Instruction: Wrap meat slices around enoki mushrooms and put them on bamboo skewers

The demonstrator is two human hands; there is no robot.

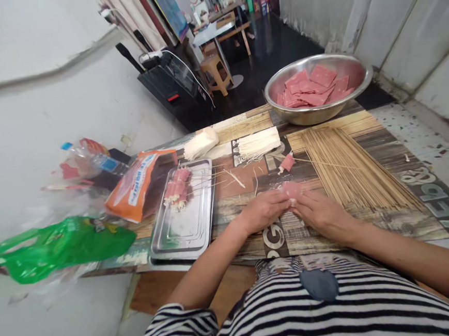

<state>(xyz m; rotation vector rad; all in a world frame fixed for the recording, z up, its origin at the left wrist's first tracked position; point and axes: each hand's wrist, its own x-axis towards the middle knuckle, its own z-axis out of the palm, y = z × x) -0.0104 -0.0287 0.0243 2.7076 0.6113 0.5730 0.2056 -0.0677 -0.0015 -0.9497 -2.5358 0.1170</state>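
Both my left hand (pixel 268 206) and my right hand (pixel 315 210) are closed around a pink meat slice (pixel 290 188) at the near middle of the table, their fingertips almost meeting. Fingers cover its lower edge, so whether anything lies inside it is hard to see. Just beyond, a finished meat roll (pixel 287 163) with pale ends sits on a skewer. Bundles of white enoki mushrooms (pixel 259 143) lie farther back. To the left, several skewered meat rolls (pixel 178 187) rest on a metal tray (pixel 183 236).
Many bamboo skewers (pixel 354 168) spread across the right side. A steel bowl (pixel 321 113) of meat slices stands at the far right corner. An orange package (pixel 133 188) and a green plastic bag (pixel 63 248) lie left of the tray, by the wall.
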